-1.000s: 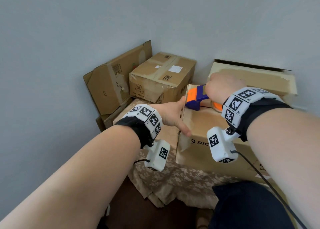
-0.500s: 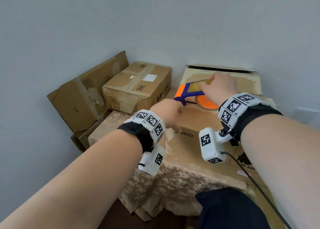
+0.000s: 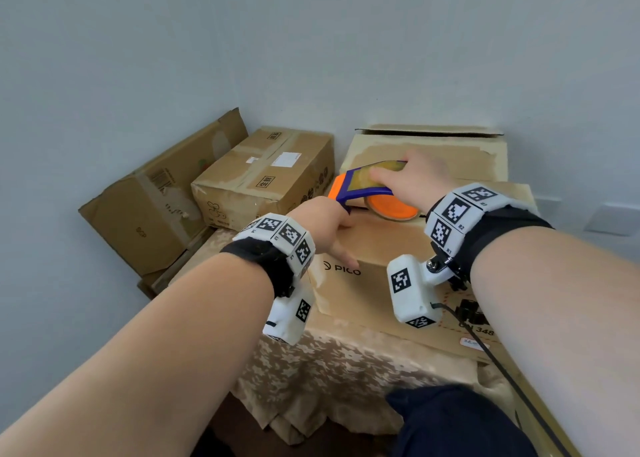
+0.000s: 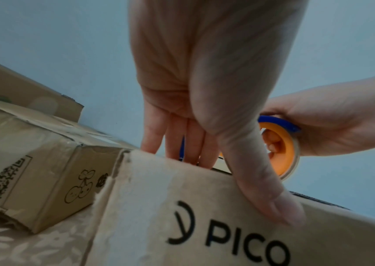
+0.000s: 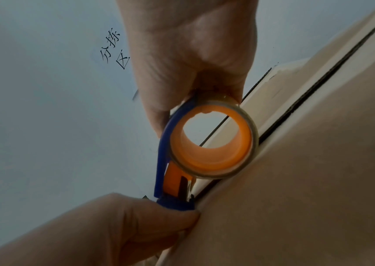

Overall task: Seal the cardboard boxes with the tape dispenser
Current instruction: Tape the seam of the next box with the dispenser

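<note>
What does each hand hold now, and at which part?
The right hand grips the tape dispenser around its roll end. The left hand holds nothing; its straight fingers press on the PICO box at the top edge.

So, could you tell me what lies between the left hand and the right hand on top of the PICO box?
The tape dispenser: in the head view its blue-and-orange body spans from the left hand, at the PICO box edge, to the right hand gripping it.

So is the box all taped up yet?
Not yet. The right hand grips the tape dispenser at the near end of the PICO box, while the left hand steadies that corner. Its top seam still shows dark and open. The back box looks unsealed too.
</note>
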Demonstrator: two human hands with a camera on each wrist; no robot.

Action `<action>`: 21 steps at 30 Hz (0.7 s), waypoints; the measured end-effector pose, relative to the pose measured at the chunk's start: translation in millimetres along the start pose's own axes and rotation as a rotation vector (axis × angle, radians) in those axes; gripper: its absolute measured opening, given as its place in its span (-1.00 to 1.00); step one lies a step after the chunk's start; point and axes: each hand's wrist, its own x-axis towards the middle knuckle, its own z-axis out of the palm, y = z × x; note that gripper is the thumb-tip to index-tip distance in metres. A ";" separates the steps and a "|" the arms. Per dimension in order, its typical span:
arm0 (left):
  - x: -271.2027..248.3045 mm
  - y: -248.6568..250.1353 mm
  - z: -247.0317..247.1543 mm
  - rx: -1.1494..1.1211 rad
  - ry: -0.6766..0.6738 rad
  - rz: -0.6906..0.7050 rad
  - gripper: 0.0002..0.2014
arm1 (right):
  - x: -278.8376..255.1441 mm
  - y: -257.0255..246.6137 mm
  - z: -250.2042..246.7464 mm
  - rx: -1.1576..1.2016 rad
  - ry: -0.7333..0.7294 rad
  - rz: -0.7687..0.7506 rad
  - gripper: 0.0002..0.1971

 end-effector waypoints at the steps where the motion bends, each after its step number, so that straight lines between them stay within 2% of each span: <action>1: 0.4 -0.5 0.3 -0.001 -0.002 -0.008 -0.23 | 0.7 1.7 -0.8 0.007 -0.005 -0.008 -0.58; 14: 4.4 3.6 -2.5 0.052 -0.058 -0.063 -0.20 | 3.2 12.5 -10.0 0.013 -0.045 -0.055 -0.66; 21: 4.2 2.5 -2.3 0.065 -0.061 -0.059 -0.18 | 2.8 14.4 -17.2 0.044 -0.078 -0.015 -0.60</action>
